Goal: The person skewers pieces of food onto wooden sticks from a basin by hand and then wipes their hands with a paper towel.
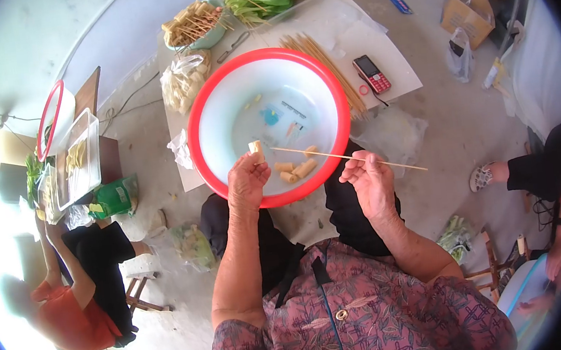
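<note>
Between the fingertips of my left hand (247,178) is a pale yellow rolled piece of food (256,151), held upright over the near left rim of the basin. My right hand (370,182) pinches a thin wooden skewer (333,155), whose tip points left toward the roll, a small gap apart. Below both hands stands a large white basin (218,99) with a red rim. Several more food rolls (304,168) lie on its floor at the near side, and small scraps lie farther back.
On the board (390,47) are a bowl of skewered rolls (193,25), leafy greens (259,3), a bag of pale food (183,83), a bundle of skewers (327,67) and a phone (372,73). One person in orange (79,312) sits left; another person's hands (556,262) show right.
</note>
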`<state>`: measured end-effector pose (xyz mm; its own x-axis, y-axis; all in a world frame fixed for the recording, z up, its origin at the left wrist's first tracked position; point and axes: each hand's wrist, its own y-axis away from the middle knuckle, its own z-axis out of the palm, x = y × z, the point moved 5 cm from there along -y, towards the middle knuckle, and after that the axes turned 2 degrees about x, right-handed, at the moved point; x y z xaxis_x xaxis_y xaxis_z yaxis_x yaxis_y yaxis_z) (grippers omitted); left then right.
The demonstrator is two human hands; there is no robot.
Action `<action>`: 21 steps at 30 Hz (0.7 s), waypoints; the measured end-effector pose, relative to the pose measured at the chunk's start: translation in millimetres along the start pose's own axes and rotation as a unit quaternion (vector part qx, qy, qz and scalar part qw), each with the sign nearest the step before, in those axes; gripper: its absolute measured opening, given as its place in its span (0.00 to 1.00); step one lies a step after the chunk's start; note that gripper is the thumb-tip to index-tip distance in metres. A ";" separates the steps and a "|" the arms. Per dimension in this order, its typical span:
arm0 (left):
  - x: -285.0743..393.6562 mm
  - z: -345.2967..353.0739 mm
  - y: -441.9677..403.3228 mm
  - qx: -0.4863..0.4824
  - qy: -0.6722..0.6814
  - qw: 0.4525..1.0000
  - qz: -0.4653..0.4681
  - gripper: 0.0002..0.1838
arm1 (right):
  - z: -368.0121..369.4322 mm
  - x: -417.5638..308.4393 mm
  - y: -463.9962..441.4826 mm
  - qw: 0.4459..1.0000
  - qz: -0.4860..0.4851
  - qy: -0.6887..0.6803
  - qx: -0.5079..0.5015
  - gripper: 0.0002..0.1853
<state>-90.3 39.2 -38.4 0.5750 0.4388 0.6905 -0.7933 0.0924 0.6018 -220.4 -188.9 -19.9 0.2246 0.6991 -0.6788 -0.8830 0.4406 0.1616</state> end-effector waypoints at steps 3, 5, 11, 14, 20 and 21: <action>-2.2 2.7 -0.4 0.000 0.005 1.000 0.003 0.09 | 2.1 1.7 0.2 1.000 0.007 0.006 -0.011 0.18; -3.0 3.5 -1.0 0.004 0.002 1.000 -0.001 0.09 | 2.1 2.5 0.2 1.000 0.006 0.007 -0.011 0.17; -4.0 5.4 0.7 -0.001 -0.008 1.000 0.000 0.07 | 2.2 2.9 0.3 1.000 0.007 0.010 -0.005 0.17; -4.3 5.3 0.8 -0.011 -0.009 1.000 0.005 0.07 | 2.0 3.4 0.1 1.000 0.006 0.014 -0.006 0.17; -5.6 3.6 -3.2 -0.036 -0.019 0.999 -0.005 0.07 | 2.9 2.7 0.0 1.000 0.013 0.014 -0.011 0.16; -6.0 4.2 -3.9 -0.049 -0.024 0.998 -0.012 0.07 | 3.3 2.7 0.1 1.000 0.013 0.015 -0.012 0.16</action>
<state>-89.9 32.5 -43.3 0.6019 0.3913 0.6961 -0.7932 0.1916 0.5781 -218.6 -185.1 -19.4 0.1890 0.6937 -0.6951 -0.8984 0.4078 0.1627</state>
